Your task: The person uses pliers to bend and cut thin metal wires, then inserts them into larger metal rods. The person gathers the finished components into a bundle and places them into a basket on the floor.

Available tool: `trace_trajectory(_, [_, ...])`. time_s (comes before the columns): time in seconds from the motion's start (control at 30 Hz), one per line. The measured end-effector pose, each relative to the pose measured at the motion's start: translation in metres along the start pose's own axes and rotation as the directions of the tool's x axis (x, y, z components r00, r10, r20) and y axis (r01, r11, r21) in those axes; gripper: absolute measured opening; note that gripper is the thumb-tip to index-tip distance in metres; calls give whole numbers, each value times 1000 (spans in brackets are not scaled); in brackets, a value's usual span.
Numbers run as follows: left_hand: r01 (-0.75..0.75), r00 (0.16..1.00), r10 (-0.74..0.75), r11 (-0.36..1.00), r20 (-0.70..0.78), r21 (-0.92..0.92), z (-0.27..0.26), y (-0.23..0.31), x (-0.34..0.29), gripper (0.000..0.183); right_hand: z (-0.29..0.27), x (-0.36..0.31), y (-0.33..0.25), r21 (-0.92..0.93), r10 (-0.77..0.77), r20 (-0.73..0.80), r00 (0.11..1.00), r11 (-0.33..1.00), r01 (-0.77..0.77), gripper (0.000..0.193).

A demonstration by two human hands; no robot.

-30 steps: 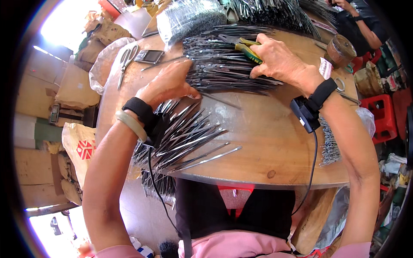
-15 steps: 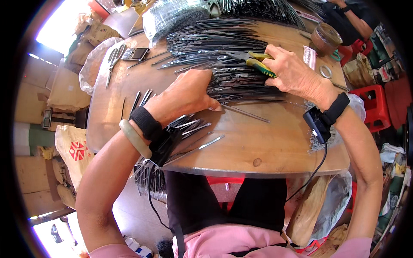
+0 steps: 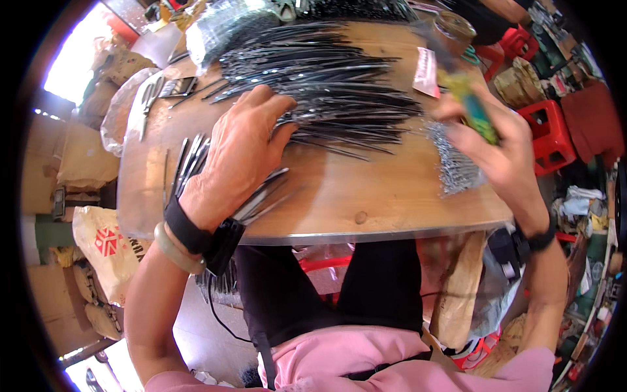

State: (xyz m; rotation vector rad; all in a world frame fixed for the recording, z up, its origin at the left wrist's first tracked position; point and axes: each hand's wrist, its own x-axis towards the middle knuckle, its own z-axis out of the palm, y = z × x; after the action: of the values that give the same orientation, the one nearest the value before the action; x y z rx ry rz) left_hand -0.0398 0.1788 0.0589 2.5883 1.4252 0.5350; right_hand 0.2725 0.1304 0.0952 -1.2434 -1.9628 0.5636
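Observation:
My left hand (image 3: 243, 140) rests at the left ends of a pile of thin black strips (image 3: 326, 78) with shiny ends. Its thumb and forefinger are apart, with strips showing between them. My right hand (image 3: 503, 140), smeared by motion, is closed around pliers (image 3: 471, 108) with yellow-and-green handles, raised over the table's right side. Close to that hand lies a heap of small silvery wire pieces (image 3: 455, 160). More strips (image 3: 189, 160) lie beside and beneath my left wrist.
Scissors (image 3: 150, 101) and a small dark device (image 3: 177, 87) lie on the wooden table (image 3: 339, 189) at the left. At the far right are a pink-and-white packet (image 3: 426, 72) and a round jar (image 3: 454, 29). Red stools (image 3: 552, 137) stand beyond the right edge.
My right hand has carried the pliers from the strips rightward and nearer me. My left hand has shifted left, its thumb and forefinger now apart. The whole view has shifted slightly.

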Motion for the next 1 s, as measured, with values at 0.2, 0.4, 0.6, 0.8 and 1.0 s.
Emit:
trace_trajectory(0.2, [-230, 963, 248, 960, -107, 159, 42, -5, 20, 18, -26, -87, -8, 202, 333, -173, 927, 933, -297, 11])
trace_trajectory(0.4, [27, 998, -36, 984, -46, -175, 19, -9, 21, 14, -7, -81, 41, -198, 194, -94, 977, 958, -209, 16])
trace_trajectory(0.6, [453, 830, -526, 441, 187, -775, -17, 20, -38, 7, 7, -70, 75, -557, -90, 91, 992, 821, 125, 19])
trace_trajectory(0.8, [359, 751, -590, -9, 294, -933, 14, 41, -90, 10, -1, -60, 56, -363, -1, -33, 999, 932, -11, 21])
trace_trajectory(1.0, [373, 770, -495, -165, 404, -913, 34, 53, -90, 10, -12, -66, 46, -410, -71, -138, 988, 912, 8, 23])
